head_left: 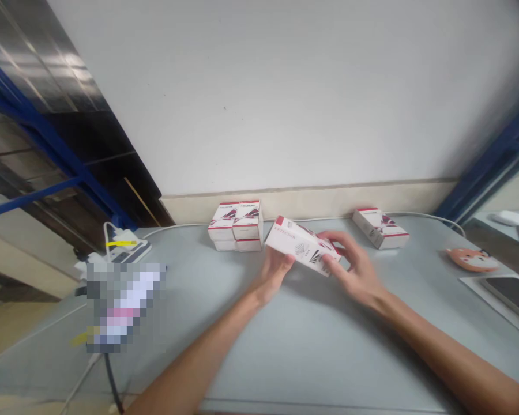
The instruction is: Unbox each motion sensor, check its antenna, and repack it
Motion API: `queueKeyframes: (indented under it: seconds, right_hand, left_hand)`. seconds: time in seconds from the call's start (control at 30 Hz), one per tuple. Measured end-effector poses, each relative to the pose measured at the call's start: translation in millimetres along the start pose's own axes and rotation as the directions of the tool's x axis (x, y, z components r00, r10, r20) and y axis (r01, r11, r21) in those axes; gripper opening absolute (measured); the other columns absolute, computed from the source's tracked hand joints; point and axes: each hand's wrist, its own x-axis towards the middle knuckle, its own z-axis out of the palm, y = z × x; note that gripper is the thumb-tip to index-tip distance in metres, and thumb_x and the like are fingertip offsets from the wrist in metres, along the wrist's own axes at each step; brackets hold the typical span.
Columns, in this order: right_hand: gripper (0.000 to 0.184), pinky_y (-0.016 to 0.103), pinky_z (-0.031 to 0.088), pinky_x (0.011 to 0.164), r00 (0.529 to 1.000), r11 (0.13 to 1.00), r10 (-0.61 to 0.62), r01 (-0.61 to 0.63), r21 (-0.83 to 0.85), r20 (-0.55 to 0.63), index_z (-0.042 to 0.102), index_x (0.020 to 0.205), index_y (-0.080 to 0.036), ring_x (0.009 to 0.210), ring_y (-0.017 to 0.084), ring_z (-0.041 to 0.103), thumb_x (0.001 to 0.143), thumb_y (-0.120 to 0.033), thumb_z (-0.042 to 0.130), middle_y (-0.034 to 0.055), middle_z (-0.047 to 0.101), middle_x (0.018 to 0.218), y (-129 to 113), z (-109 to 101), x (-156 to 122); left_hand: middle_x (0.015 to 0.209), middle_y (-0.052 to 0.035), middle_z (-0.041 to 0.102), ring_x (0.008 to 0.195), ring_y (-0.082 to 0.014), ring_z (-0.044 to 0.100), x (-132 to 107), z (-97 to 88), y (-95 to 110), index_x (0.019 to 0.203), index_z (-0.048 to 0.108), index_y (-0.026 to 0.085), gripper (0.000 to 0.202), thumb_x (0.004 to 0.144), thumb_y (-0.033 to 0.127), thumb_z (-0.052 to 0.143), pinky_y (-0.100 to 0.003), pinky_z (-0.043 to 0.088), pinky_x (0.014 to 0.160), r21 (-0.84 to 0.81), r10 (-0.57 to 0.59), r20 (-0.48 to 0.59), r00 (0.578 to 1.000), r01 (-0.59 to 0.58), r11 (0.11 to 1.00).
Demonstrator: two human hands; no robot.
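Observation:
A small white carton [300, 245] with red ends and black printing is held tilted above the table, its left end higher than its right. My left hand [277, 271] grips its left end from below, the thumb on the near face. My right hand [353, 266] closes round the right end, thumb on the near face and fingers over the top. Behind and to the left, two matching cartons [236, 226] stand side by side on the table, close to the wall. Another such carton [381, 228] lies to the right, past my right hand.
The grey table [259, 357] runs along a white wall [294, 104]. On the left are a power strip [134, 248] with cables and a blurred-out object [125, 308]. At the right lie an orange animal-faced item [473, 259] and a dark phone-like slab [512, 294].

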Motion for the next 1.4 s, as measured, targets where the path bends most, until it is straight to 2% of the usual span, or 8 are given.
queueKeyframes:
  seconds: [0.23,0.37,0.7,0.8,0.9,1.03,1.23,1.4]
  right_hand:
    - [0.039,0.05,0.056,0.101,0.943,0.99,0.013,0.034,-0.137,0.332,0.052,0.142,-0.027,0.121,0.03,0.068,0.107,-0.044,0.051,0.0112,0.068,0.139,10.9,-1.9,-1.7]
    - [0.059,0.052,0.054,0.106,0.977,0.993,-0.021,0.045,-0.106,0.214,0.034,0.159,-0.027,0.131,0.033,0.062,0.106,-0.045,0.054,0.0158,0.057,0.153,13.2,-0.9,-3.8]
    - [0.04,0.044,0.059,0.087,0.967,0.965,-0.231,0.242,-0.103,0.103,0.054,0.136,-0.028,0.099,0.026,0.069,0.099,-0.029,0.068,0.0102,0.069,0.117,-1.7,-3.8,1.4]
    - [0.038,0.042,0.059,0.085,0.958,0.958,-0.262,0.273,-0.085,0.116,0.054,0.136,-0.027,0.099,0.027,0.07,0.099,-0.026,0.065,0.0102,0.071,0.117,-0.4,-6.1,1.4]
    - [0.033,0.04,0.058,0.086,0.954,0.96,-0.271,0.278,-0.035,0.13,0.056,0.132,-0.026,0.1,0.026,0.07,0.1,-0.024,0.062,0.0101,0.071,0.117,-1.4,-8.5,1.2]
    - [0.023,0.036,0.057,0.084,0.976,0.981,-0.194,0.195,-0.005,0.102,0.06,0.125,-0.027,0.093,0.022,0.07,0.102,-0.024,0.059,0.0066,0.072,0.11,-2.5,-8.6,0.2]
    - [0.018,0.031,0.058,0.085,0.996,0.996,-0.074,0.072,0.05,0.046,0.065,0.121,-0.027,0.096,0.02,0.071,0.105,-0.031,0.061,0.0053,0.074,0.114,-0.8,-4.6,-0.6]
    - [0.035,0.028,0.056,0.067,0.981,0.977,0.14,-0.116,0.179,-0.131,0.07,0.102,-0.023,0.075,0.018,0.067,0.109,-0.049,0.048,0.0035,0.072,0.09,-8.1,-6.6,5.4]
  left_hand:
    - [0.134,-0.0142,0.07,0.114,-0.0271,0.071,1.8,8.0,-9.5,0.158,0.034,0.028,0.087,0.088,0.052,0.079,-0.04,0.058,0.095,0.128,0.111,-0.151,0.982,-0.092,0.987]
    - [0.139,-0.0109,0.067,0.119,-0.0288,0.067,0.2,7.7,-15.6,0.15,0.048,0.033,0.085,0.077,0.045,0.091,-0.044,0.055,0.1,0.355,0.173,-0.158,0.972,-0.108,0.929]
    - [0.129,-0.0124,0.059,0.124,-0.0304,0.061,0.8,3.2,-19.9,0.15,0.046,0.033,0.086,0.078,0.048,0.09,-0.049,0.052,0.106,0.616,0.483,-0.028,0.875,-0.365,0.698]
    - [0.149,-0.0144,0.051,0.141,-0.0331,0.052,0.5,0.8,-18.4,0.154,0.039,0.034,0.091,0.08,0.045,0.09,-0.054,0.046,0.116,0.555,0.495,0.045,0.868,-0.434,0.71]
    - [0.152,-0.0125,0.055,0.138,-0.0312,0.058,-3.2,1.3,-14.5,0.159,0.03,0.035,0.09,0.088,0.044,0.083,-0.051,0.049,0.115,0.443,0.346,0.094,0.933,-0.351,0.825]
    - [0.146,-0.0099,0.062,0.13,-0.0296,0.066,-8.5,5.1,-12.4,0.164,0.021,0.037,0.091,0.092,0.046,0.078,-0.049,0.056,0.109,0.341,0.182,0.102,0.978,-0.206,0.917]
    - [0.148,-0.0121,0.059,0.116,-0.0289,0.072,-8.9,5.3,-25.0,0.163,0.022,0.038,0.093,0.09,0.049,0.079,-0.041,0.067,0.085,0.321,0.162,0.08,0.984,-0.179,0.93]
    - [0.136,-0.011,0.053,0.103,-0.0232,0.072,-4.8,3.7,-27.4,0.159,0.026,0.041,0.087,0.09,0.048,0.079,-0.038,0.068,0.077,0.382,0.439,0.134,0.888,-0.455,0.804]
